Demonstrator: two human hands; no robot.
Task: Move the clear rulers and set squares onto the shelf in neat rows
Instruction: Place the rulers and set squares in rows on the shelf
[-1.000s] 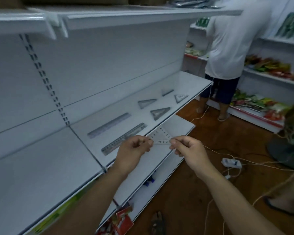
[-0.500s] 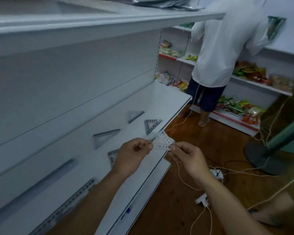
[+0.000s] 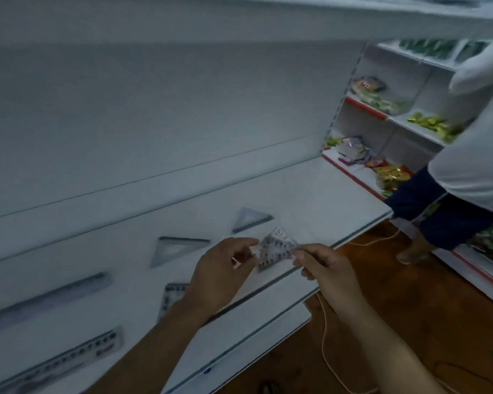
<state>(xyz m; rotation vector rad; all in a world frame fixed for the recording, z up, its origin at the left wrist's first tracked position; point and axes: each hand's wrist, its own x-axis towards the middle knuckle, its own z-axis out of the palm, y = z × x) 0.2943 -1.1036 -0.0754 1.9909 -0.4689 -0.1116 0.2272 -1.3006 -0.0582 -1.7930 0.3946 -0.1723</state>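
your left hand (image 3: 222, 268) and right hand (image 3: 322, 268) both pinch one clear set square (image 3: 276, 245) over the front of the shelf (image 3: 310, 200) — its scale digits blur. your left wrist half hides a second set square (image 3: 172, 297); the front ruler (image 3: 69, 362) runs off frame.

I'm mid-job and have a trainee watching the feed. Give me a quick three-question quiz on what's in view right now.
1. True or false: the left hand and the right hand both pinch the held set square.
2. How many rulers lie in view on the shelf? A one, B two, C five.
3. Fill in: the front set square lying on the shelf is partly hidden by the ___ forearm.

Key: 1 true; 2 B; 3 left.
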